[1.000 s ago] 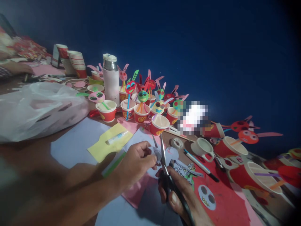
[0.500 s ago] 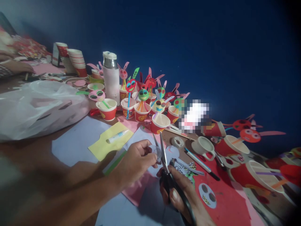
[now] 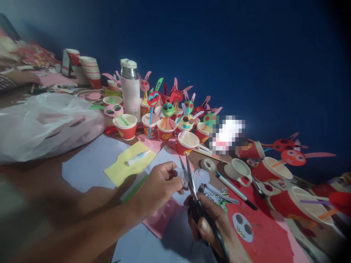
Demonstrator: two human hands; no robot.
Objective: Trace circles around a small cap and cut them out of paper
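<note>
My left hand (image 3: pixel 161 184) pinches a small pale paper piece (image 3: pixel 181 176) with a drawn curved line between thumb and fingers. My right hand (image 3: pixel 216 223) grips a pair of black-handled scissors (image 3: pixel 195 202). Their blades point away from me, slightly apart, right beside the paper piece. Under and around the hands lie pale blue, pink and red paper sheets. A pale face cutout (image 3: pixel 242 227) with dark round eyes rests on the red paper (image 3: pixel 263 237), to the right of my right hand.
Red paper cups (image 3: pixel 187 144) with paper faces on straws stand along the back. A flask (image 3: pixel 130 91) rises among them. A plastic bag (image 3: pixel 49 128) lies left, a glue stick (image 3: pixel 137 157) on yellow paper, a mug (image 3: pixel 238 171) and a marker (image 3: pixel 236 190) right. Another person's hand (image 3: pixel 23 77) is far left.
The paper piece has tilted slightly in my left hand beside the blades. The scissors stay almost in place, and the whole view has shifted a little.
</note>
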